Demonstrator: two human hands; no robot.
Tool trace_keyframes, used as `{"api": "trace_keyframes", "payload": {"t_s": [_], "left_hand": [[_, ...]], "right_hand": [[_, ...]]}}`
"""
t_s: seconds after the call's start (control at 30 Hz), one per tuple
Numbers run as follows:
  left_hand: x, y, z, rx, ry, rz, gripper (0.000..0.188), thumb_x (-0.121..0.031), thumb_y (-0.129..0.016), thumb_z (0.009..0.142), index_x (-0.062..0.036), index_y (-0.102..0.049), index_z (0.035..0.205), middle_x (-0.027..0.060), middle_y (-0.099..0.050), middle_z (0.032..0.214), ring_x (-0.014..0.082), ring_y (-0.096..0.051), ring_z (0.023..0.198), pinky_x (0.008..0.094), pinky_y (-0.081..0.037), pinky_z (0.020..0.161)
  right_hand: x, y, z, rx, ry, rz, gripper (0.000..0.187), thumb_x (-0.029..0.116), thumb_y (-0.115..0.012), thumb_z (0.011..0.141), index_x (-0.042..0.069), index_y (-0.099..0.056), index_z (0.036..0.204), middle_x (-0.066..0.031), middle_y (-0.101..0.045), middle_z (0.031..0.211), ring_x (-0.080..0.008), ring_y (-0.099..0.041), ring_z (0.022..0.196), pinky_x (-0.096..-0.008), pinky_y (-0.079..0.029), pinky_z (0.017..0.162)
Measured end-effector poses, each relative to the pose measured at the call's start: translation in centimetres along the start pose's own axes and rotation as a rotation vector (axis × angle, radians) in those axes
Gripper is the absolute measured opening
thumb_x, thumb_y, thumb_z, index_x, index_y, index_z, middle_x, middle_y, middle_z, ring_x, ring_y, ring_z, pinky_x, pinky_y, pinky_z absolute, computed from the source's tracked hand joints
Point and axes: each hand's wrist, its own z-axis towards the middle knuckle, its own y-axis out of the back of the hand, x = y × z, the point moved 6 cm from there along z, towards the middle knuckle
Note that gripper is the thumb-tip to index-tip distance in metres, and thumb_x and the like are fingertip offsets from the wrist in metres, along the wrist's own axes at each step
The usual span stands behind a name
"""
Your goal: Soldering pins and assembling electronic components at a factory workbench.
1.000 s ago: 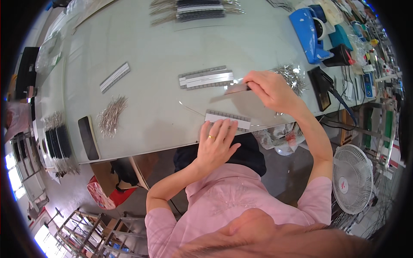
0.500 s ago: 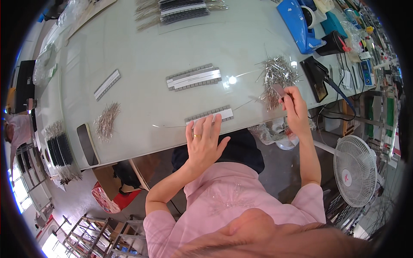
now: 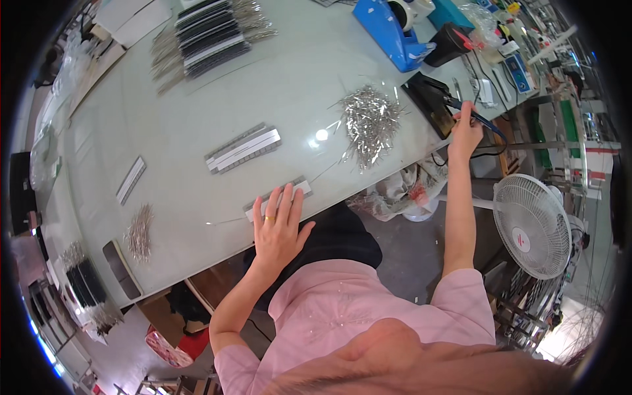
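My left hand lies flat with outstretched fingers on a grey-and-white ruled strip at the table's near edge. A thin wire sticks out from the strip's left side. My right hand is at the right table edge, its fingers closed at the dark blue handle of a soldering iron. The iron rests at a black stand. A pale thin edge shows beside these fingers; what it belongs to is unclear. Left of the stand lies a pile of short silvery wire pieces.
More ruled strips lie mid-table, with a single strip farther left. A smaller wire bunch is near a dark flat block. Bundled wired strips, a blue tape dispenser and a white fan surround the workspace.
My right hand has moved from the wire pile, where it held a small flat brownish piece, right to the soldering iron. My left hand stays on the strip. The whole view has turned.
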Motion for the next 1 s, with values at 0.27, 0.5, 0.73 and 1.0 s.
{"api": "trace_keyframes", "payload": {"t_s": [0.27,0.5,0.73,1.0], "left_hand": [[0.4,-0.4,0.2,-0.029,-0.025,0.029,0.070,-0.037,-0.076,0.080,-0.0090,-0.053,0.140,0.0103,-0.047,0.146,0.0303,-0.044,0.132,0.0539,-0.035,0.108],[0.6,-0.6,0.4,-0.022,-0.032,0.042,0.070,-0.037,-0.077,0.080,-0.0098,-0.053,0.141,0.0093,-0.047,0.147,0.0296,-0.043,0.133,0.0529,-0.035,0.109],[0.4,-0.4,0.5,-0.028,-0.042,0.084,0.070,-0.041,-0.077,0.078,-0.0117,-0.055,0.138,0.0066,-0.049,0.144,0.0250,-0.044,0.133,0.0509,-0.038,0.107],[0.5,-0.5,0.6,-0.013,-0.045,0.078,0.070,-0.042,-0.075,0.080,-0.0124,-0.053,0.140,0.0061,-0.049,0.145,0.0248,-0.043,0.135,0.0510,-0.038,0.107]], "right_hand": [[6.9,5.0,-2.8,-0.081,0.392,-0.095,0.017,0.018,-0.062,0.099,0.001,-0.057,0.101,-0.0057,-0.060,0.079,-0.0099,-0.055,0.065,-0.0237,-0.046,0.058],[8.6,-1.7,-20.1,0.826,0.608,-0.167,0.027,0.012,-0.073,0.083,0.004,-0.059,0.105,-0.0105,-0.067,0.084,-0.0227,-0.065,0.064,-0.0298,-0.050,0.060],[10.3,-5.9,-22.6,0.935,0.735,-0.141,0.028,0.011,-0.076,0.079,0.005,-0.060,0.102,-0.0104,-0.066,0.076,-0.0261,-0.062,0.056,-0.0324,-0.048,0.051],[10.4,-6.5,-22.9,0.958,0.732,-0.154,0.028,0.008,-0.076,0.078,0.006,-0.060,0.101,-0.0099,-0.066,0.074,-0.0253,-0.062,0.055,-0.0315,-0.047,0.051]]}}
